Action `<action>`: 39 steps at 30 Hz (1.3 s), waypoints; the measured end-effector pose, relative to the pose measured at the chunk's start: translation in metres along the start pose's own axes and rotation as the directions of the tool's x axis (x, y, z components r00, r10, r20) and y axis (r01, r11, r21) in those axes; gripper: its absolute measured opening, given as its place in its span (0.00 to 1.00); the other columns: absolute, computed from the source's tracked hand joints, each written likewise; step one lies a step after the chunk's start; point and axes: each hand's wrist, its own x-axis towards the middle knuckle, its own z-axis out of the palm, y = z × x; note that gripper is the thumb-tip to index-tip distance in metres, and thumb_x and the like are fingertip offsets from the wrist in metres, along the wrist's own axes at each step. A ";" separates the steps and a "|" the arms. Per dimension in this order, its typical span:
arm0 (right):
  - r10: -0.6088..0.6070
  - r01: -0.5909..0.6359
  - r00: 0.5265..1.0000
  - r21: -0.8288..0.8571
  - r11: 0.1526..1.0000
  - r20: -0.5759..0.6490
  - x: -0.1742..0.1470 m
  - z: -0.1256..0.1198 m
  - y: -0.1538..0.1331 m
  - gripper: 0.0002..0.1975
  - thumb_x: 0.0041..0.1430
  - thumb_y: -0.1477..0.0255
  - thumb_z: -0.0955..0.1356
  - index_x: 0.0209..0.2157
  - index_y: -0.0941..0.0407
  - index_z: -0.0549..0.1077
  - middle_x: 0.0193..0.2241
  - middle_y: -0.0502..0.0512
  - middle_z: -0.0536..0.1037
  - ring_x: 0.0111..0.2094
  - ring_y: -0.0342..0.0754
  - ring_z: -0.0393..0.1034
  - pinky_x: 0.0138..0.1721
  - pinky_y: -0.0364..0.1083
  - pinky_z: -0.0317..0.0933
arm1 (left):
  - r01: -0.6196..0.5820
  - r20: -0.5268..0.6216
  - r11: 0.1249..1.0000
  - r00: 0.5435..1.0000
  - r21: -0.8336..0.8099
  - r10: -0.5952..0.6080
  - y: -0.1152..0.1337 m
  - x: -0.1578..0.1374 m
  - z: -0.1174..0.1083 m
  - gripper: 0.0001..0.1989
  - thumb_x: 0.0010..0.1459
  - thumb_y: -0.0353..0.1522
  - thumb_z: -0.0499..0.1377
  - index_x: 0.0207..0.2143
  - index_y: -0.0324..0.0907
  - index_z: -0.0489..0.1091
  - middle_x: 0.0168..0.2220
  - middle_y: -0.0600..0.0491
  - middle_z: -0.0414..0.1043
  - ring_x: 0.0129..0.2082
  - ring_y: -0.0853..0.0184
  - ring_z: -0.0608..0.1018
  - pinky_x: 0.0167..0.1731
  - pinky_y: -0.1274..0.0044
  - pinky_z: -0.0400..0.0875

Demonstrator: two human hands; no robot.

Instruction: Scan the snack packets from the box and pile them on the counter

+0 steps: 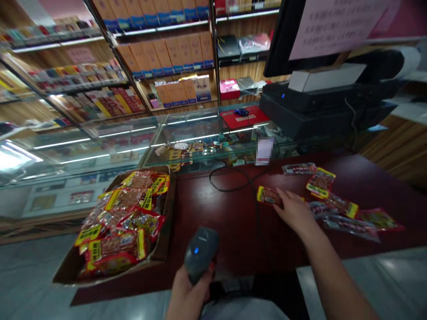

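Left hand (191, 286) clasps a scanner (202, 250). Right hand (296, 210) pinches a packet (267, 195), likely light and slick, best gripped mid-length.

No text is legible. Blurred lines of print run across 1 paper sheet (328, 26) on the dark monitor (283, 42); black characters, too fuzzy to read, mark yellow labels (147, 200) on the snack packets (271, 196).
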 end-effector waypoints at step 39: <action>-0.328 0.216 0.944 0.819 0.532 -0.035 -0.040 -0.043 -0.110 0.25 0.60 0.78 0.66 0.57 0.49 0.77 0.55 0.50 0.82 0.54 0.51 0.78 0.61 0.53 0.66 | -0.274 0.064 0.949 0.962 0.156 0.267 0.001 -0.012 -0.007 0.07 0.54 0.30 0.59 0.33 0.37 0.76 0.28 0.52 0.75 0.31 0.65 0.74 0.35 0.77 0.69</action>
